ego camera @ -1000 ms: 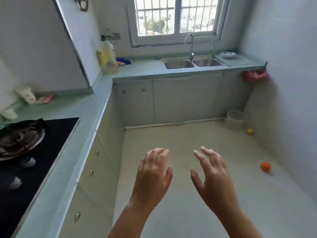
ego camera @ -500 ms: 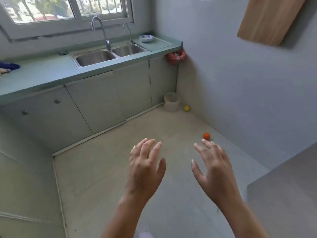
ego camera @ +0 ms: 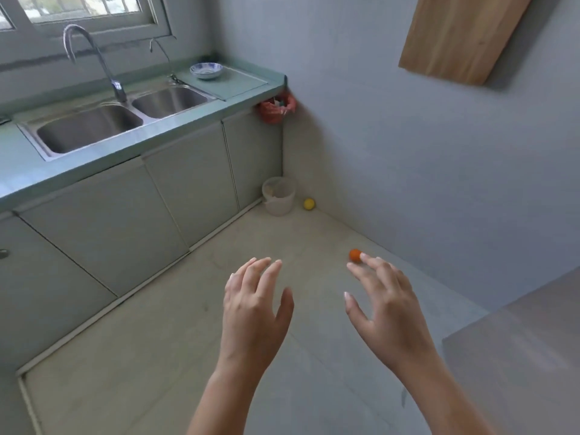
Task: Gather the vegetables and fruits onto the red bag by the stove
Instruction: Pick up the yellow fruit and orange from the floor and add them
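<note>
Now both hands, left (ego camera: 254, 312) and right (ego camera: 389, 312), hover released, while the floor bucket (ego camera: 281, 205) holds unclear scraps.

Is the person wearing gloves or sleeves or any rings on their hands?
No. The left hand and right hand are bare: no gloves, no rings. Both forearms are uncovered down to the picture's edge, with no sleeve, watch or bracelet. The nails look unpainted.

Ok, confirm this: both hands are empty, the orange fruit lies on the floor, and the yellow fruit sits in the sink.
One error: the head view shows the yellow fruit on the floor beside the white bucket, not in the sink. The rest holds.
</note>
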### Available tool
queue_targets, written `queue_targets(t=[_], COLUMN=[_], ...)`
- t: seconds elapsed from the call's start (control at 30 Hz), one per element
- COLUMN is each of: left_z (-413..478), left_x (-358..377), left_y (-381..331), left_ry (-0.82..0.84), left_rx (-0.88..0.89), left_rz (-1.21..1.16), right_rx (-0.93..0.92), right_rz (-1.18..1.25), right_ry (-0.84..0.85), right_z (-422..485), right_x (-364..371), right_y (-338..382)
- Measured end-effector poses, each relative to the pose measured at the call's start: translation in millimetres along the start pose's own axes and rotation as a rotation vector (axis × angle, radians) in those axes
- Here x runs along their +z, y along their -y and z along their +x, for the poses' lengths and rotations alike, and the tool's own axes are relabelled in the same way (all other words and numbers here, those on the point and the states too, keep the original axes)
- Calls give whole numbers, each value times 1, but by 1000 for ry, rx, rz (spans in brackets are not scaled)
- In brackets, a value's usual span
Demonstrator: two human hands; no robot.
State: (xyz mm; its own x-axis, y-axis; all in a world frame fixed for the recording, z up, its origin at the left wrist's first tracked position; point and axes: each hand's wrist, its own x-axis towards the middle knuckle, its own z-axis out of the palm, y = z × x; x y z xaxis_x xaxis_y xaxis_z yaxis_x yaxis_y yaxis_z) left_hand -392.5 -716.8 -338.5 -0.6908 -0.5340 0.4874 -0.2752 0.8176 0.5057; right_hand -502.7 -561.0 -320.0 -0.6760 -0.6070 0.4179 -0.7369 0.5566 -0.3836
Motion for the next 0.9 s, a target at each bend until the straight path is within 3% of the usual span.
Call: queue_targets(t=[0.47,0.63,0.9], left_z=[223,300,371], left_x=[164,197,246], left_y=[-34,-38,23], left_ry=[172,153,233], left_rx=[174,125,38], left_rz=[11,0,-9], right_rx=[197,173,210], right_rz=[4,13,-14], right_ry=[-141,-143,-80], right_z=[183,265,335], right_x=[33,42,103], right_y=[-168,-213,-237])
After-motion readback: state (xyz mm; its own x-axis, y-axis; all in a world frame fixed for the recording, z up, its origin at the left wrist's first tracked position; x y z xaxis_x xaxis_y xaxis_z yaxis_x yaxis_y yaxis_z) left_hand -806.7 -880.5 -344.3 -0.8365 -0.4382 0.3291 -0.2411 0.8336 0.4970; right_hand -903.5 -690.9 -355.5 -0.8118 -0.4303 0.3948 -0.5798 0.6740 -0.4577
